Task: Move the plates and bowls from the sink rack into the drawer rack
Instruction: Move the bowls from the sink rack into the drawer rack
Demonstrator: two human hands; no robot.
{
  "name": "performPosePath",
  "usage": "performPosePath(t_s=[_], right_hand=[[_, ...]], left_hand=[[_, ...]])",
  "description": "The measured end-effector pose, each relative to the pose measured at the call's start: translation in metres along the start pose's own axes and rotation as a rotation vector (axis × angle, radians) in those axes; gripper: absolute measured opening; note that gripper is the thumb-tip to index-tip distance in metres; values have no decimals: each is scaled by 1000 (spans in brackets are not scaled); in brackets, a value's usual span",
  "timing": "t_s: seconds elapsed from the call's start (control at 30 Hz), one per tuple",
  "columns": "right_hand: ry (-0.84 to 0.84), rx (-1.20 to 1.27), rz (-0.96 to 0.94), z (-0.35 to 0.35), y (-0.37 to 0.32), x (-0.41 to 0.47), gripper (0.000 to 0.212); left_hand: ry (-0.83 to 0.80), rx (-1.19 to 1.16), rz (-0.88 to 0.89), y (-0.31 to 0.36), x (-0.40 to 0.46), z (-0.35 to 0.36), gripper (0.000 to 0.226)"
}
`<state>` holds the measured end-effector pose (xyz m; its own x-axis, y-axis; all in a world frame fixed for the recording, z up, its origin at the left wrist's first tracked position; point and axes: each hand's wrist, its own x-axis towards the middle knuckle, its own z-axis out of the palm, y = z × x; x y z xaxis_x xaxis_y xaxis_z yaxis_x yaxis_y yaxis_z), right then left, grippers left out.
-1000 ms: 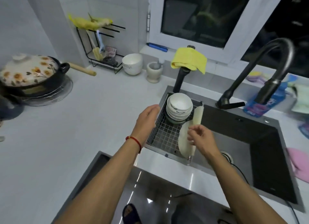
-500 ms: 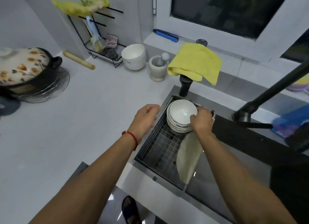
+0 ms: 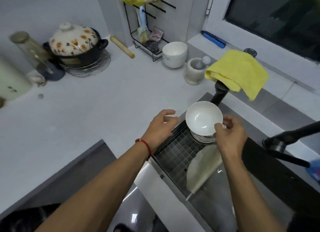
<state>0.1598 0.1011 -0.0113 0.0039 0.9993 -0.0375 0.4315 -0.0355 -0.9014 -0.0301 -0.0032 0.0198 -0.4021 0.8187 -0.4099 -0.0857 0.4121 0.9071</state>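
**A:** What is the biggest thing in view, and where?

**B:** A pale countertop [image 3: 97, 100] fills the left half. At four o'clock a dark sink [image 3: 270, 169] is set into it, with a wire sink rack [image 3: 174, 154] sitting over its left end, likely so that wet dishes drain.

**A:** What is in the rack?

**B:** A plate [image 3: 202, 169] stands on edge along its right side. At the rack's twelve o'clock end sits a stack of bowls [image 3: 203, 138].

**A:** And the hands?

**B:** The right hand [image 3: 230, 136] pinches the rim of the top bowl [image 3: 203, 118] at its four o'clock edge, thumb inside, tipping it up off the stack. The left hand [image 3: 161, 126] hovers at the bowl's nine o'clock, fingers loosely spread, holding nothing, probably ready to take it.

**A:** The drawer rack?

**B:** Not visible.
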Motion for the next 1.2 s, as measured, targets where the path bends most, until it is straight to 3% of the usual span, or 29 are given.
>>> performPosePath(t_s=[0.07,0.17,0.27,0.37,0.47,0.57,0.67,0.8,1.03,1.2], right_hand=[[-139,95,25,13,-19,-25,27],[-419,226,117,42,-40,-68,29],[-713,275,140,74,-53,-125,27],[-1121,250,183,110,-64,-198,21],[-1549,263,389,140,-65,-287,45],[-1792,267,533,161,-58,-388,64],[-1923,213,579,169,-49,-496,72],[-1956,103,574,175,-37,-623,73],[-2008,-18,455,218,-44,-774,78],[-1937,-107,371,288,-44,-860,49]], left_hand=[[-9,-91,-22,-11,-17,-16,55],[46,-348,-22,-31,-55,-47,42],[250,-425,35,-67,-117,-92,28],[496,-508,54,-111,-199,-146,27],[623,-554,44,-158,-291,-188,30],[737,-563,36,-212,-388,-220,30],[854,-574,5,-272,-486,-246,31],[1001,-605,-32,-333,-595,-274,34],[1218,-774,-48,-402,-705,-331,38],[1416,-560,-274,-471,-764,-375,30]])
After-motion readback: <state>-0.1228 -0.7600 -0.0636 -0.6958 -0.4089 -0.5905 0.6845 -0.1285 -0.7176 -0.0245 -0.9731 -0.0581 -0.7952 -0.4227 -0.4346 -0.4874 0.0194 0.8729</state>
